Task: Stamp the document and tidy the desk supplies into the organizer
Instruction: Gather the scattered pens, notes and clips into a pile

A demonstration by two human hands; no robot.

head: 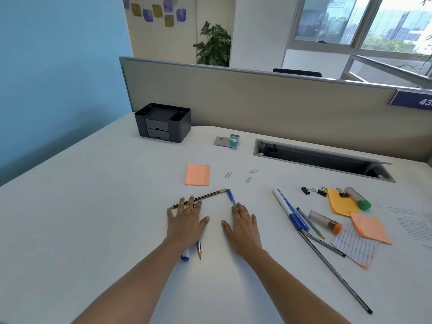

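My left hand [185, 220] lies flat on the white desk [93, 206], fingers spread over a dark pencil [210, 194]; a marker [185, 255] and a short pencil [199, 250] poke out below its wrist. My right hand [243, 226] rests flat, fingertips touching a blue pen [231, 197]. The black organizer [163, 122] with two drawers stands at the back left. A teal stamp [233, 140] sits on a grey ink pad [222, 141]. The printed document [413, 224] lies at the right edge.
A pink sticky pad [197, 174] and three paper clips [249, 176] lie ahead of my hands. To the right: markers and pens [292, 211], binder clips [314, 191], orange notes [340, 203], two tubes [323, 222]. A cable slot [322, 160] opens by the partition.
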